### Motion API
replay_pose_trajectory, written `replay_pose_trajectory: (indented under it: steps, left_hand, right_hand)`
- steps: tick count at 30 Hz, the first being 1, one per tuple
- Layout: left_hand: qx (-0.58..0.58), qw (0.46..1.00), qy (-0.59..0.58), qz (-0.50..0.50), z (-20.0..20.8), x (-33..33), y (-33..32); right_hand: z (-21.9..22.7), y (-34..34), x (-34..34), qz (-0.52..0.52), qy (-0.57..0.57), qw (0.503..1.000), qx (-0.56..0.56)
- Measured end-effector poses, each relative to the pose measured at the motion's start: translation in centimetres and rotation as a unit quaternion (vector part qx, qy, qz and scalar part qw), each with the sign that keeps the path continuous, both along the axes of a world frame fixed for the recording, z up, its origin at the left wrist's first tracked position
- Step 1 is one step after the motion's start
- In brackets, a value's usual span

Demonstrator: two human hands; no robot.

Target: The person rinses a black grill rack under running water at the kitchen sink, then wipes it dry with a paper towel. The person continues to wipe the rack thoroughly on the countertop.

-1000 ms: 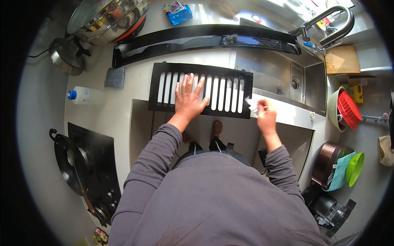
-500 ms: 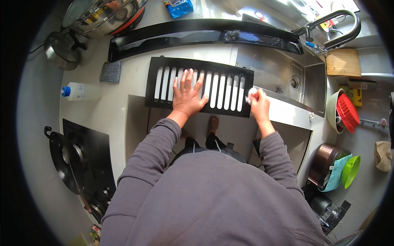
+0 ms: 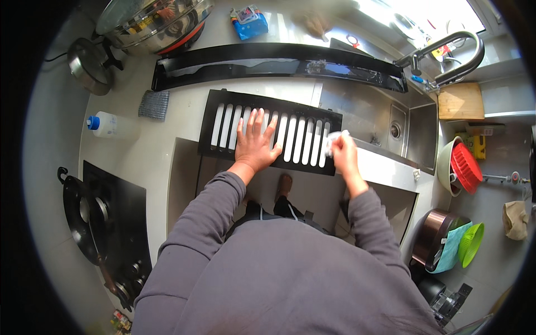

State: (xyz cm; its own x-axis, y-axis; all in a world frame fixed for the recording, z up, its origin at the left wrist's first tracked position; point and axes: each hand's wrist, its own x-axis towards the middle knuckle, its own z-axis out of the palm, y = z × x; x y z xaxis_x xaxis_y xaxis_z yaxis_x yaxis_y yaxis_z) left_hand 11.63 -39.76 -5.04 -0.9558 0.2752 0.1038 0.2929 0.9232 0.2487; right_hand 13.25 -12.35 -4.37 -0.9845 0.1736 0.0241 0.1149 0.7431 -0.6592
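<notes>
A black slotted panel (image 3: 339,127) lies across the front edge of the counter, its near side jutting out over the edge. Spread flat on its slats, my left hand (image 3: 256,144) presses on the middle left part. At the panel's right end, my right hand (image 3: 344,155) has its fingers closed on a crumpled white wipe (image 3: 333,144), which touches the slats there and is partly blurred. Beyond the panel, a long black curved trough-like part (image 3: 234,67) with wet, shiny patches spans the counter and the sink.
The steel sink (image 3: 363,106) with its black faucet (image 3: 466,64) is at the right. A clear bottle with a blue cap (image 3: 106,125) and a grey scouring pad (image 3: 153,105) stand left. Nearer left is a wok (image 3: 84,215) on the black hob (image 3: 131,223). A blue wipes pack (image 3: 249,23) lies behind.
My right hand has moved the white wipe slightly left, from beside the panel's right edge onto its end. My left hand stays on the slats. The whole view has shifted a little.
</notes>
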Motion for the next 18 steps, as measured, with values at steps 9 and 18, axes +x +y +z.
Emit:
replay_pose_trajectory:
  steps: [9, 18]
  left_hand:
    - [0.001, 1.000, -0.006, -0.004, 0.3, 0.1, -0.1]
    - [0.005, 1.000, 0.008, 0.013, -0.1, 0.2, 0.1]
  right_hand:
    - [-0.9, 0.3, -4.6, 0.020, 0.002, 1.000, 0.009]
    - [-0.2, 0.1, -1.3, -0.023, -0.112, 0.992, -0.058]
